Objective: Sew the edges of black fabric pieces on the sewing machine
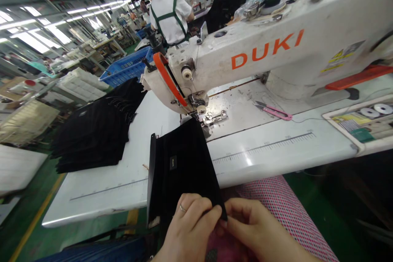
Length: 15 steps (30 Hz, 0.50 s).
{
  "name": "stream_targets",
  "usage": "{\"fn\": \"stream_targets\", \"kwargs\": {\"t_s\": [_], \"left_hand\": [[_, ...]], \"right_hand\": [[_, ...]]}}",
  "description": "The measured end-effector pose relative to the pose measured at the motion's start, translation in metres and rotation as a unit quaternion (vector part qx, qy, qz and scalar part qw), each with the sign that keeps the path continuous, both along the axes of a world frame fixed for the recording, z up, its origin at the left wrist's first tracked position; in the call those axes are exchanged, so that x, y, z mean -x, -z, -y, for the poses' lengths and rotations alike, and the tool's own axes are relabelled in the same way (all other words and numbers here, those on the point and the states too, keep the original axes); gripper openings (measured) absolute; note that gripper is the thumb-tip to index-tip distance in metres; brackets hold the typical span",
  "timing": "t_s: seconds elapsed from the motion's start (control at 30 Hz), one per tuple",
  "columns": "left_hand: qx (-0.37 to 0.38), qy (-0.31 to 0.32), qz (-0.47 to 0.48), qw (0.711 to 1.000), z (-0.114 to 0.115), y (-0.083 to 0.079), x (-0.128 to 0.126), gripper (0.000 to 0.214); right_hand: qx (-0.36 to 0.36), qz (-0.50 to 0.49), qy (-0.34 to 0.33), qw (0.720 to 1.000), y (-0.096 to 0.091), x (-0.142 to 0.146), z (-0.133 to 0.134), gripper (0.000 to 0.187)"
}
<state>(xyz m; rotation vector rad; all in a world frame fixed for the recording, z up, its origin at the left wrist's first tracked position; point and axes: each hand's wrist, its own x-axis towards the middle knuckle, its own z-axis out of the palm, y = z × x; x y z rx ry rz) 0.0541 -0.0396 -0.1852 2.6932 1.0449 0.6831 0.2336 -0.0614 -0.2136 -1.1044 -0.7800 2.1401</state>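
A black fabric panel (187,168) with a small label (173,162) lies across the front edge of the sewing table. Its far corner sits under the needle area of a white sewing machine (264,49). At its near right corner, my left hand (196,221) grips the fabric, thumb and fingers closed on it. My right hand (251,221) pinches the same corner from the right, close beside the left. What lies between the fingertips is partly hidden.
A pile of black fabric pieces (95,127) rests on the left of the table (107,196). Pink-handled thread snips (273,110) lie right of the needle. Behind stand a blue crate (129,65) and a person in a white shirt (172,14).
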Motion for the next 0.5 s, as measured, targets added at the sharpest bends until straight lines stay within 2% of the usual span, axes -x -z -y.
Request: {"fn": "stream_targets", "kwargs": {"t_s": [0.23,0.5], "left_hand": [[-0.011,0.012,0.004,1.0,0.001,0.0072,0.007,0.021],[0.011,0.019,0.048,0.999,0.0014,0.0075,0.0085,0.022]], "right_hand": [[0.013,0.017,-0.008,1.0,0.007,-0.0017,0.0021,0.026],[0.042,-0.041,-0.019,0.998,0.0082,-0.0041,0.0008,0.033]]}}
